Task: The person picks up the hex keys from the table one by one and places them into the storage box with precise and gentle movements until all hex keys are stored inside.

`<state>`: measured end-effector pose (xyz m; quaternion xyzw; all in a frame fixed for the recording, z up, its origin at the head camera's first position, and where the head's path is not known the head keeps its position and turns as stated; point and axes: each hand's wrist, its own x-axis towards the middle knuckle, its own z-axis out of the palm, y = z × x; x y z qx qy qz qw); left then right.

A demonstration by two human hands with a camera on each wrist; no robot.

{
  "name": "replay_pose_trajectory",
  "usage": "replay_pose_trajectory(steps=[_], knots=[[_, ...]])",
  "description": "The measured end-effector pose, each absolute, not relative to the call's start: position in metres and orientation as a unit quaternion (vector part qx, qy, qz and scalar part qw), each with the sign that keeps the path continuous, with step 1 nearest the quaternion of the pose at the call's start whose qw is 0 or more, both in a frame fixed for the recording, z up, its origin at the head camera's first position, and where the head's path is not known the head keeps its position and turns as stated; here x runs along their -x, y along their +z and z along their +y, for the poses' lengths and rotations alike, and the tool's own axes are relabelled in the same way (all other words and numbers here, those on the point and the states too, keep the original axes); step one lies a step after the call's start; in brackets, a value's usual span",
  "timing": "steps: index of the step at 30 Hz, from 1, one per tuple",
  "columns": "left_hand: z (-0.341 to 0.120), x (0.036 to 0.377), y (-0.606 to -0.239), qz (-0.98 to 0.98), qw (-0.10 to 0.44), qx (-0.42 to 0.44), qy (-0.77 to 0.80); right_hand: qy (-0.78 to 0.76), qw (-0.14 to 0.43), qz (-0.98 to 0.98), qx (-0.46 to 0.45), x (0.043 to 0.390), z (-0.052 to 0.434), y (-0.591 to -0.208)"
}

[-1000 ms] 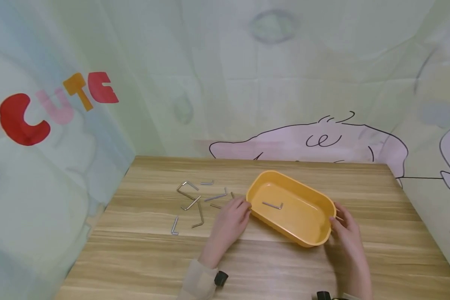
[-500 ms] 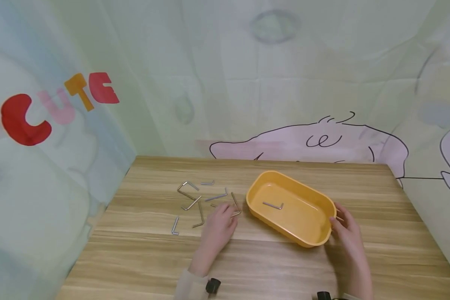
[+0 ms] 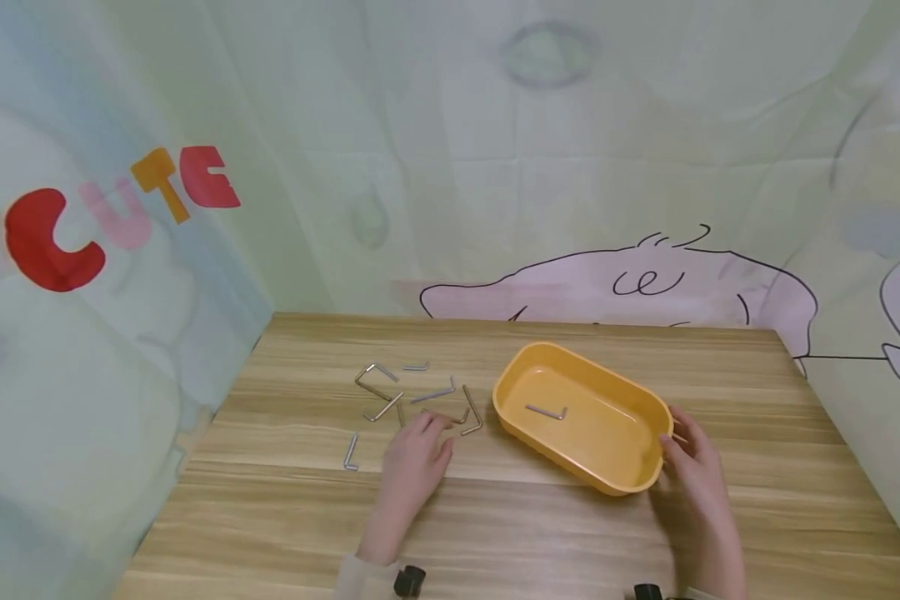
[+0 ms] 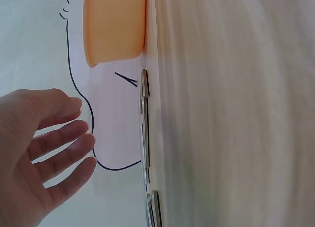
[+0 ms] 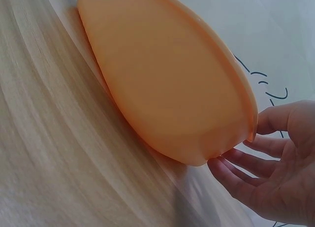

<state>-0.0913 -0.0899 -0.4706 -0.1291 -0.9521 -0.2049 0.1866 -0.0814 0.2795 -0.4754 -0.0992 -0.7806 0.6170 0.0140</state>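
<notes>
An orange tray [image 3: 624,467] lies on the wooden table [image 3: 285,500], with one L-shaped hex key [image 3: 546,411] inside it. My right hand [image 3: 692,460] holds the tray's near right end, thumb at the rim and fingers against the wall; the right wrist view shows the right hand [image 5: 275,175] on the tray [image 5: 167,79]. Several loose hex keys [image 3: 432,395] lie left of the tray. My left hand [image 3: 414,458] rests among them, fingers straight and relaxed, holding nothing. In the left wrist view the left hand [image 4: 44,158] is spread beside the hex keys [image 4: 144,118].
A printed cloth backdrop [image 3: 495,167] rises close behind the table and along its left and right sides. More hex keys [image 3: 350,452] lie toward the left. The table's front strip is bare wood.
My left hand has drawn back from the tray's left end, leftward and toward me, and now lies over the loose hex keys. The right hand and tray have stayed put.
</notes>
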Motion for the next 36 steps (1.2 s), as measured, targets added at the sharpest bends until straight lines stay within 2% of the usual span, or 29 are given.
replay_pose_trajectory(steps=[7,21,30,36], knots=[[-0.099,0.090,-0.478,-0.955,0.191,0.111,-0.199,0.605,0.004,-0.789,0.111,0.082,0.279,-0.474],[-0.117,0.091,-0.480,-0.970,0.137,0.065,-0.191,0.602,-0.001,-0.792,0.106,0.082,0.280,-0.475],[-0.129,0.097,-0.482,-0.968,0.152,0.104,-0.173,0.604,0.005,-0.789,0.116,0.081,0.282,-0.477],[-0.137,0.102,-0.478,-0.973,0.108,0.132,-0.154,0.612,0.002,-0.784,0.106,0.081,0.281,-0.476]])
